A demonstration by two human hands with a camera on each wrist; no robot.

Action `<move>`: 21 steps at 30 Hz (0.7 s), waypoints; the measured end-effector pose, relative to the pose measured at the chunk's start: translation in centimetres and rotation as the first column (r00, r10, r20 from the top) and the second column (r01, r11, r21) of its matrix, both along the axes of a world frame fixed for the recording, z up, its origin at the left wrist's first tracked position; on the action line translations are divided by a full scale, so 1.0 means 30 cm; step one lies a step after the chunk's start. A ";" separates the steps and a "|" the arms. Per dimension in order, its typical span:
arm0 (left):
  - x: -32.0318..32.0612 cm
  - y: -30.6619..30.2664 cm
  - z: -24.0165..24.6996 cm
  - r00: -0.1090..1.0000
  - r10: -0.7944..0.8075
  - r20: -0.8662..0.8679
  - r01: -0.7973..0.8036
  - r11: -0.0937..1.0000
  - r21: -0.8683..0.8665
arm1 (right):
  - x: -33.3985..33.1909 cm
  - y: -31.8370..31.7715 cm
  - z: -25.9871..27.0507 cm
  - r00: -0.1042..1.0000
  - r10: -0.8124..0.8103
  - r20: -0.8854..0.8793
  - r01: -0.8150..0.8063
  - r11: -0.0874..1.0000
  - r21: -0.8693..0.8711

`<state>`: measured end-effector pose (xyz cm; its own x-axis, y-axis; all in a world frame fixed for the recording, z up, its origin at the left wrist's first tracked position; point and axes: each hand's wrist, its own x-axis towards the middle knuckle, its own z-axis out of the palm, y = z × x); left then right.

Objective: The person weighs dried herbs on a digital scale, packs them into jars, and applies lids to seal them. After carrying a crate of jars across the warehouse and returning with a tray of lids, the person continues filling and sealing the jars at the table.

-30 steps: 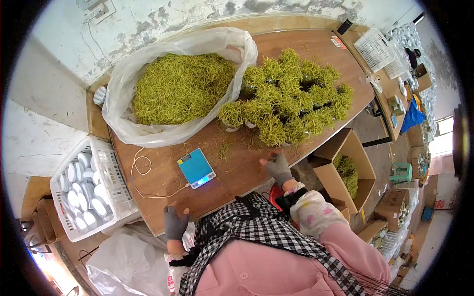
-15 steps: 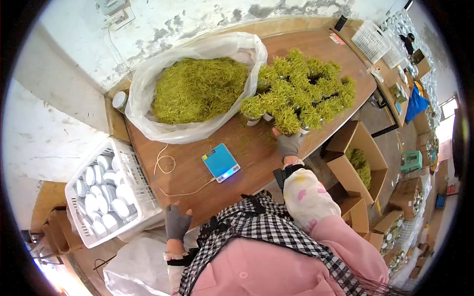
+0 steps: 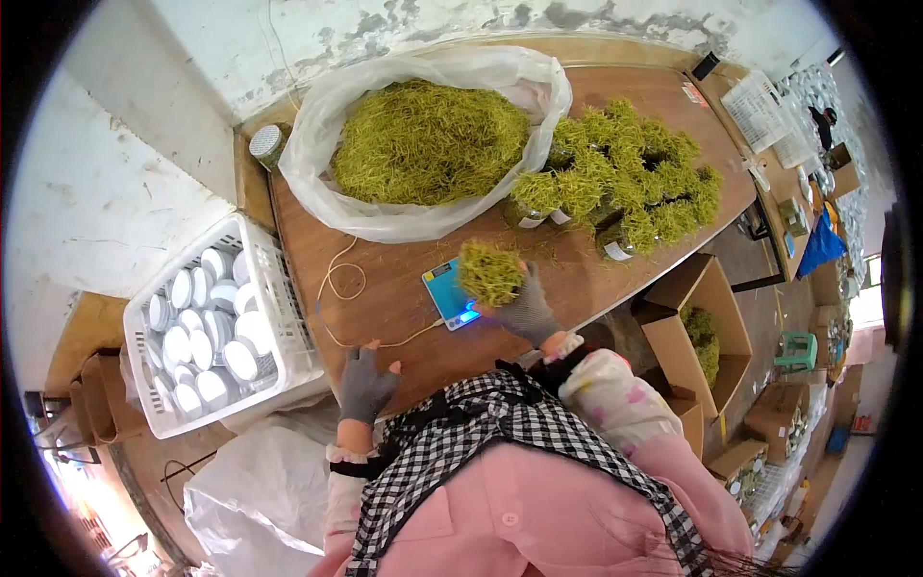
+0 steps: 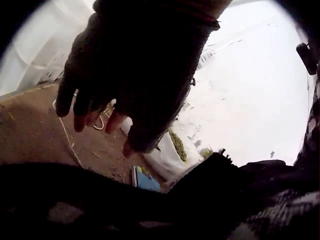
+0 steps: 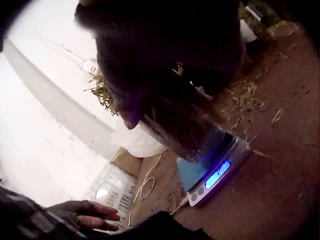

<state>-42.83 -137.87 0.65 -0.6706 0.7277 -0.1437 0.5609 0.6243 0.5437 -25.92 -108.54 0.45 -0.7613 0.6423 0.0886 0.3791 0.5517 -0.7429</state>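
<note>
A glass jar [image 5: 181, 129], heaped above its mouth with yellow-green stems [image 3: 488, 274], is held in the right grip [image 3: 529, 310], whose fingers are curled round it. In the right wrist view the jar's base is seen over the blue plate of the scale [image 3: 442, 287] on the bench [image 3: 596, 288]; whether the plate is touched cannot be told. The display [image 5: 218, 174] is lit, but its figures cannot be read. The step in hand is judged to be the setting of the filled jar on the scale for weighing. For the next move, the jar would need to be seated squarely on the plate and then released, so that no weight is borne by the fingers while the reading is taken; loose stems could be spilled if it were tipped. Nothing is held by the left grip [image 3: 367, 385], which is placed at the bench's near edge with relaxed fingers. More filled jars [image 3: 625, 173] are grouped just beside the plastic bag [image 3: 308, 165], in which a large heap [image 3: 433, 144] is contained.
</note>
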 end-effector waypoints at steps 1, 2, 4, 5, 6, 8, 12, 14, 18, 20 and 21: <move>0.003 0.000 0.004 1.000 0.000 0.027 -0.001 1.000 0.027 | -0.035 -0.018 -0.015 1.000 0.007 -0.001 -0.007 1.000 -0.004; 0.006 -0.004 0.004 0.999 0.000 0.055 -0.003 0.998 0.056 | -0.070 -0.032 -0.037 0.998 -0.038 0.045 0.038 0.999 -0.004; 0.017 -0.022 0.005 0.999 0.018 0.046 -0.019 0.999 0.031 | -0.114 -0.062 -0.044 0.993 -0.073 0.094 0.074 0.997 -0.005; 0.021 -0.026 0.004 0.999 0.024 0.036 -0.025 1.000 0.012 | -0.128 -0.074 -0.026 0.996 -0.067 0.065 0.067 0.998 0.004; 0.023 -0.033 -0.004 0.999 0.031 0.038 -0.031 0.999 0.013 | -0.136 -0.079 -0.012 0.997 -0.061 0.036 0.060 0.998 0.014; 0.024 -0.056 -0.027 0.997 0.052 0.055 -0.051 0.999 -0.017 | -0.114 -0.082 -0.082 0.997 -0.065 -0.050 0.062 0.997 -0.055; 0.027 -0.061 -0.041 0.987 0.126 0.101 -0.123 0.992 -0.036 | 0.013 -0.009 -0.120 0.969 0.026 0.247 -0.001 0.995 -0.100; 0.023 -0.045 -0.019 0.987 0.121 0.108 -0.118 0.992 -0.039 | 0.060 0.028 -0.125 0.921 0.055 0.385 0.011 0.986 -0.166; 0.016 -0.029 -0.070 0.998 0.035 0.058 -0.039 0.996 0.083 | 0.078 0.026 -0.049 0.832 0.214 0.513 -0.042 0.944 -0.326; 0.017 -0.020 -0.067 1.000 -0.001 0.018 -0.002 0.988 0.155 | 0.087 0.022 -0.116 0.838 0.222 0.498 -0.052 0.942 -0.331; 0.014 -0.016 -0.066 1.000 -0.001 0.018 -0.001 0.988 0.152 | 0.093 0.023 -0.150 0.845 0.229 0.484 -0.065 0.941 -0.332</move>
